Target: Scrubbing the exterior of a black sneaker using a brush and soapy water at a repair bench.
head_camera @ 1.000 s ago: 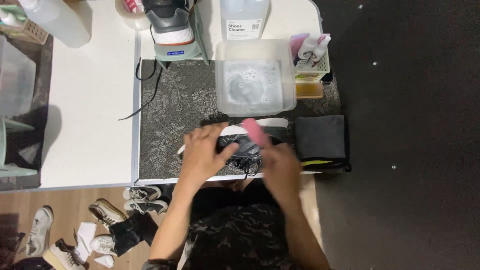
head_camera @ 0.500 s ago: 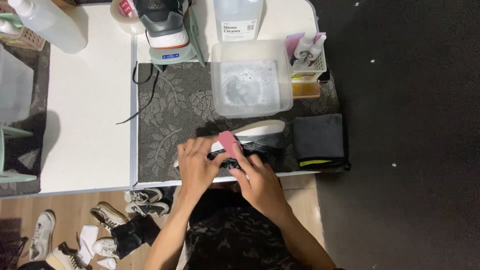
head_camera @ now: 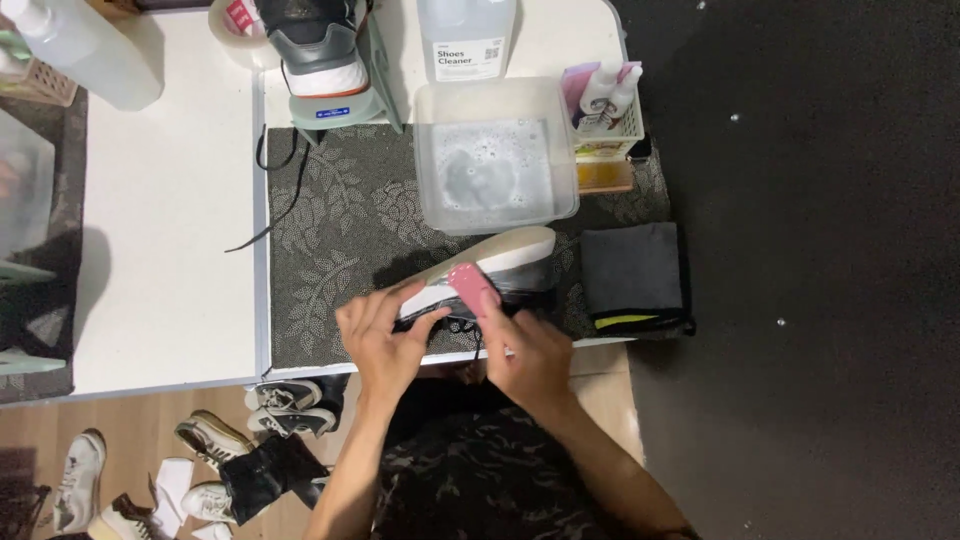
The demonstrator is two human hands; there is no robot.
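**Brush on the sole's edge**

My left hand [head_camera: 385, 340] clamps the shoe [head_camera: 480, 275], which lies tipped on its side on the patterned mat [head_camera: 330, 230] at the table's near edge. My right hand [head_camera: 525, 355] has its grip clenched on a pink brush [head_camera: 472, 285], pressed against the pale sole. A tub of soapy water [head_camera: 495, 160] sits just beyond.

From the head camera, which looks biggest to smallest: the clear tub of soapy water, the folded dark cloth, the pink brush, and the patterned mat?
1. Patterned mat
2. Clear tub of soapy water
3. Folded dark cloth
4. Pink brush, partly hidden by the right hand, yet plainly smallest.
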